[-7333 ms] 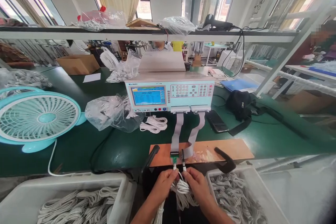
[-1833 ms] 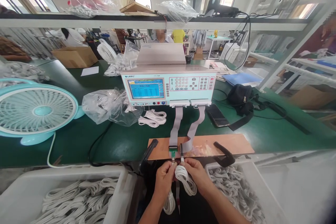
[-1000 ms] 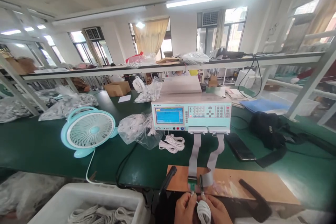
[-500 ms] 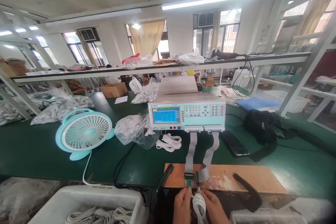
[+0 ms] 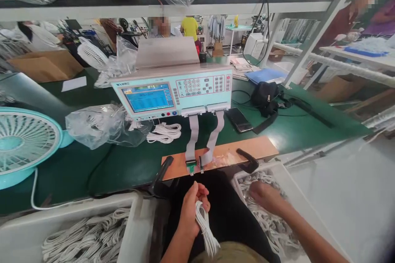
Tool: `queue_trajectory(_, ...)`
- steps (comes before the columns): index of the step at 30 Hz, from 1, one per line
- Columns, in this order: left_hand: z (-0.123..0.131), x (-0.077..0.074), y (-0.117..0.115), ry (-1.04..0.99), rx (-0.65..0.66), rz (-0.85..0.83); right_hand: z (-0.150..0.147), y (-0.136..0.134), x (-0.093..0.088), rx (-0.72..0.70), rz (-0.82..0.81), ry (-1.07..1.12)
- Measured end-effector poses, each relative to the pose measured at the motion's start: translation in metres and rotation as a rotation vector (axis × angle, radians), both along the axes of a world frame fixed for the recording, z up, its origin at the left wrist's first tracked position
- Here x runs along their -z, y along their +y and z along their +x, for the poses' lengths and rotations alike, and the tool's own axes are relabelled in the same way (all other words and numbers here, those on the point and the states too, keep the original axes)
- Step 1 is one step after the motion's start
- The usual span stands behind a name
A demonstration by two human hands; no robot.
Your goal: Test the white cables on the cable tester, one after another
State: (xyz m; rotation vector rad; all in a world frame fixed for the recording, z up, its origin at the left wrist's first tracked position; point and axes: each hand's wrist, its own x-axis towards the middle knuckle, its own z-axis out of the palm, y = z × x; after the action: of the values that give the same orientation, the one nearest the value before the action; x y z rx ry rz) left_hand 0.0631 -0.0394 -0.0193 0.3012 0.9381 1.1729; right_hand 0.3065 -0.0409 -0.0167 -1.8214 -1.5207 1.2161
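Observation:
My left hand [image 5: 193,207] is curled around a coiled white cable [image 5: 205,228], in front of the board's edge. Reaching over the right bin, my right hand [image 5: 267,197] is at the bundled white cables [image 5: 262,218]; it is blurred and its fingers are hidden. Two grey ribbon cables [image 5: 193,135] run down from a tester with a blue screen [image 5: 148,98]. At their lower ends, a green connector board [image 5: 191,168] and a small dark connector [image 5: 201,166] sit at the front edge of an orange-brown board [image 5: 256,146]. Nothing is plugged into either.
Black clamps [image 5: 165,172] hold the board to the green table [image 5: 132,172]. A left bin [image 5: 135,209] holds more coiled cables. Behind lie a white cable bundle [image 5: 163,132], a phone [image 5: 239,120] and a black bag [image 5: 265,96]. A fan [image 5: 27,144] stands left.
Both hands were together at the connectors with the coiled cable. My left hand has drawn back with it, and my right hand has moved away to the right bin. The view has tilted down.

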Motion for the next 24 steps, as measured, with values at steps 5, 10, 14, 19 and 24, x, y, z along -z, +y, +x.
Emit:
queue_trajectory(5, 0.01, 0.006, 0.009, -0.178, -0.065, -0.044, -0.022, -0.026, -0.005, -0.271, -0.088, 0.247)
queue_trajectory(10, 0.005, 0.004, 0.012, -0.029, -0.178, -0.068, -0.089, -0.041, -0.006, -0.452, -0.251, 0.813)
queue_trajectory(14, -0.009, 0.002, -0.002, 0.699, -0.168, 0.162, -0.103, -0.035, -0.008, -0.362, -0.082, 0.637)
queue_trajectory(19, -0.018, 0.0, -0.028, 1.128, 0.066, 0.601, -0.104, -0.023, -0.019, -0.325, 0.085, 0.441)
queue_trajectory(24, -0.023, -0.001, -0.03, 0.721, 0.161, 0.382, -0.11, -0.026, -0.016, -0.379, 0.033, 0.619)
